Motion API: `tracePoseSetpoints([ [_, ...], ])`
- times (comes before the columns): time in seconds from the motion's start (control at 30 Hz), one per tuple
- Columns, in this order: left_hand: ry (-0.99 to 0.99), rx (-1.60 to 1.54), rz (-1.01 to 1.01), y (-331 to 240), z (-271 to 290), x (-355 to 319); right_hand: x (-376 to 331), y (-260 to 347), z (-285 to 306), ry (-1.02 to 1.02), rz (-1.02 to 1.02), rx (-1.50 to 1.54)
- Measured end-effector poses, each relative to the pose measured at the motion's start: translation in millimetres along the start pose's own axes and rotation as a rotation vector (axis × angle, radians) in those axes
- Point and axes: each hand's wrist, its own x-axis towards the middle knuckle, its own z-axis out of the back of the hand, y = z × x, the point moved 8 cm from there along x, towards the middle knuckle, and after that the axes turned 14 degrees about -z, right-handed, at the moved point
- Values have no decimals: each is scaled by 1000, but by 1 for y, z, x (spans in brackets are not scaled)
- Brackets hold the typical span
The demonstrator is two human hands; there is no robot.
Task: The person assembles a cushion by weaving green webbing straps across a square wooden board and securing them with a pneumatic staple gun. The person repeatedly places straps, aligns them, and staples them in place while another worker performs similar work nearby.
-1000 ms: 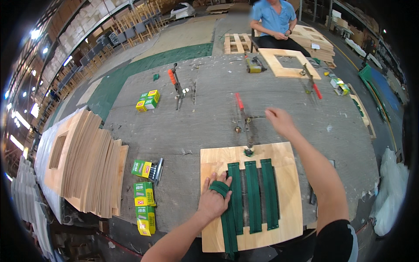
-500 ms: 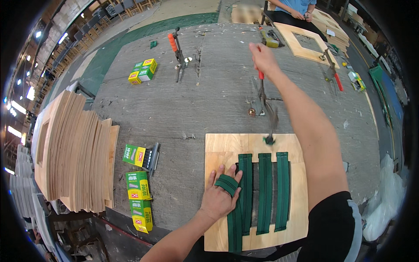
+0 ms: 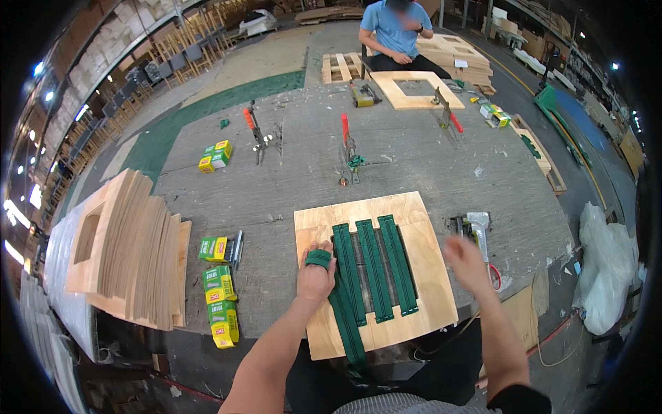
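Observation:
A pale wooden frame (image 3: 434,259) lies tilted on the worktable in front of me. Three green webbing straps (image 3: 373,265) run side by side across its opening. My left hand (image 3: 316,279) rests on the frame's left side with the end of a longer green webbing strap (image 3: 346,324) looped round its fingers; the rest trails down over the near edge. My right hand (image 3: 466,261), smeared by motion, is off the frame's right edge, just short of a silver staple gun (image 3: 478,228). Whether its fingers are closed cannot be made out.
Beyond the frame stands a red-handled toggle clamp (image 3: 347,148) with a green scrap on it. More clamps (image 3: 255,131) sit left and right. Staple boxes (image 3: 219,283) line the left, beside stacked wooden frames (image 3: 127,252). A person (image 3: 400,34) sits at the far side.
My right hand has left the red-handled clamp and come back to the right of the frame. The frame has turned slightly, and the view has shifted, bringing the staple gun into sight.

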Motion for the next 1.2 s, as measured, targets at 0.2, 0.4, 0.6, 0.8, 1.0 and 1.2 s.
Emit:
tracePoseSetpoints([
  [0.2,-183,-680,378,-80,5,-72,-130,-155,-16,-4,-357,-51],
  [0.4,494,-1606,821,-232,-28,-217,-122,-157,-32,10,-545,398],
  [0.6,103,-2022,1102,-228,-16,-217,-154,-109,-54,439,-594,807],
  [0.8,-214,-2113,875,-210,13,-184,-212,-67,-96,576,-500,1082],
  [1.0,-188,-1893,911,-182,66,-194,-239,-60,-97,659,-485,1289],
  [1.2,12,-1872,799,-136,80,-183,-205,-81,-70,539,-521,1331],
])
